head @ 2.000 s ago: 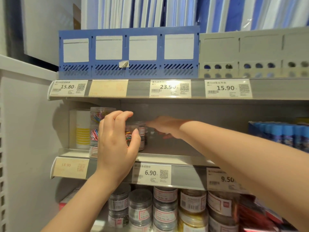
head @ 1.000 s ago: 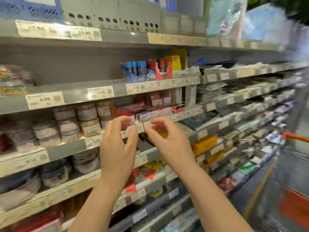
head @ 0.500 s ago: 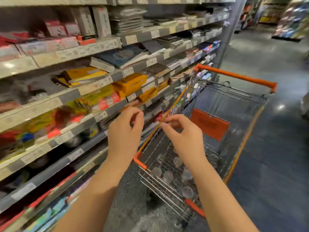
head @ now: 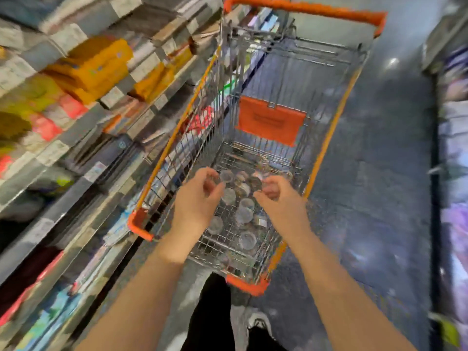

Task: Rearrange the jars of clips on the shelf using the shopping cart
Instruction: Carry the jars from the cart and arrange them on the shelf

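Closest to the camera are a dark trouser leg and a white shoe [head: 255, 323] on the speckled grey floor [head: 379, 173], and the two bare forearms reach forward from there. The left hand [head: 198, 198] and the right hand [head: 278, 198] are now low over the basket of the wire shopping cart with orange edges [head: 323, 153]. Two seconds ago they were at the shelf, among the jars standing there, and half a second ago they were higher, above the near rim. The fingers of both hands are curled inward. Because of the blur I cannot tell if either hand already holds something. Just beneath and between them, the small clear round jars of clips [head: 244, 215] lie scattered on the cart's wire bottom. Behind them hang the orange flap [head: 271, 121] and the orange handle bar [head: 304, 7]. The store shelf with blurred packets [head: 76, 148] runs along the left. I judge that the person has turned from the shelf to fetch more jars, so the rearranging is not finished.
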A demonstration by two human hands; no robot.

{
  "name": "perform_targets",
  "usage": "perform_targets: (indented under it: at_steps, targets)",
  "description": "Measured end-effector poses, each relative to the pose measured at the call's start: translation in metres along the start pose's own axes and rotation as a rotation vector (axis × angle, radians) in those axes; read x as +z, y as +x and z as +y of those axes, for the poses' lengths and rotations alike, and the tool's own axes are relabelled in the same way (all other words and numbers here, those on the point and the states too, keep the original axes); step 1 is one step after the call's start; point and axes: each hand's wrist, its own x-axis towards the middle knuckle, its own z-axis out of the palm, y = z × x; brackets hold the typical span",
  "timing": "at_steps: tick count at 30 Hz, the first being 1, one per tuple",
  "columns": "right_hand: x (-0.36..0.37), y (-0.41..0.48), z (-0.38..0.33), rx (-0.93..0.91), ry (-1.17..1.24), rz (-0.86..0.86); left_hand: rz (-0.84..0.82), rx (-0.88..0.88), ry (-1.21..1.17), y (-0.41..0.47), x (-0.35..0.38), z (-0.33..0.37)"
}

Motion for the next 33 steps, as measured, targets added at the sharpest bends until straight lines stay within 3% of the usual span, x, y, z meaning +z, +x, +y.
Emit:
perform_targets:
  at_steps: [3, 9, 13, 18, 23, 27, 33]
  targets:
    - [0.019, 0.03, 0.018, 0.123, -0.008, 0.004, -0.21, -0.015, 0.091, 0.03, 0.033, -0.032]
    - [0.067, 0.1, 0.062, 0.414, -0.017, 0.098, -0.465, -0.068, 0.191, 0.095, 0.107, -0.092]
    - [0.115, 0.131, 0.098, 0.639, 0.018, 0.17, -0.663, 0.057, 0.244, 0.109, 0.156, -0.133]
    - [0.165, 0.134, 0.151, 0.899, 0.16, 0.351, -0.887, 0.092, 0.386, 0.113, 0.196, -0.175]
    - [0.184, 0.127, 0.191, 0.983, 0.119, 0.484, -0.994, 0.114, 0.356, 0.11, 0.229, -0.204]
    - [0.194, 0.117, 0.204, 0.996, 0.144, 0.379, -0.998, 0.067, 0.365, 0.107, 0.243, -0.209]
    - [0.188, 0.11, 0.219, 0.987, -0.269, 0.315, -0.929, -0.003, 0.305, 0.111, 0.238, -0.219]
